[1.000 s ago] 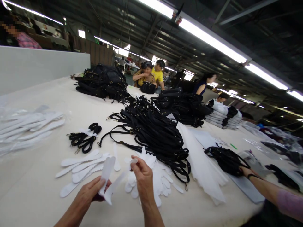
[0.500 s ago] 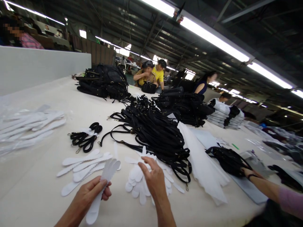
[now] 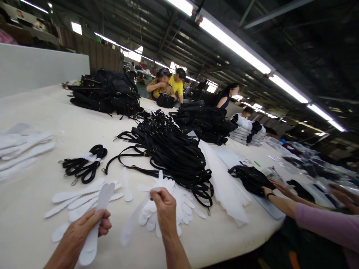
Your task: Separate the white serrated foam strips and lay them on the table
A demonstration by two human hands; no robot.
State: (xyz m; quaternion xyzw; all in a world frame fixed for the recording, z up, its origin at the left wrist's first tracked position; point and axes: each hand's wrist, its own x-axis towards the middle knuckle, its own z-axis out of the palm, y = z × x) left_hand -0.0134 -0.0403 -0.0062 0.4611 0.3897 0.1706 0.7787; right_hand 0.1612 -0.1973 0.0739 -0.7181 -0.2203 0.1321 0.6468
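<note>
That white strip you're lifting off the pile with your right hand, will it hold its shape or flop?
Probably floppy: the white strip droops from the right hand. Likely light, since fingertips alone lift it. The stack in the left hand stays straighter, so layers may stiffen it.

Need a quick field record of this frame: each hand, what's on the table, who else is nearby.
left hand: holds a white strip, lifted off the table
right hand: pinches one strip from the loose white pile
near left: white strips fanned out; banded black strap bundle
centre: heap of black straps
back: black bags
co-worker: pink sleeve, hand on black bag
</note>
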